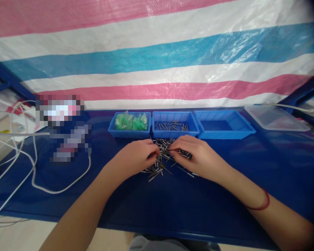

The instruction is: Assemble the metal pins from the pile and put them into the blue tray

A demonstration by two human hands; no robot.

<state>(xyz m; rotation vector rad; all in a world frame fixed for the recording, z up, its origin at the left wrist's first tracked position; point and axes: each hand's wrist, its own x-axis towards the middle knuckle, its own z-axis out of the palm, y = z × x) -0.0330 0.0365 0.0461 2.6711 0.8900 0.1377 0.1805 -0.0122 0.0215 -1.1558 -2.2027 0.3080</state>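
Observation:
A loose pile of thin metal blind rivets (157, 168) lies on the blue table, in front of the bins. At the pile's left side is my left hand (140, 155), its fingers curled together among the rivets. My right hand (196, 155) reaches in from the other side, thumb and forefinger pinched at the pile. What either hand holds is too small or hidden to make out. Just behind the pile, the middle blue bin (174, 134) contains several similar rivets, scattered on its floor.
The left blue bin (129, 134) holds green plastic packets (131, 122). A third blue bin (225, 135) stands at right, beside a clear plastic lid (277, 118). White cables (60, 191) run across the table's left side, near blurred-out items. A striped sheet (157, 62) hangs behind.

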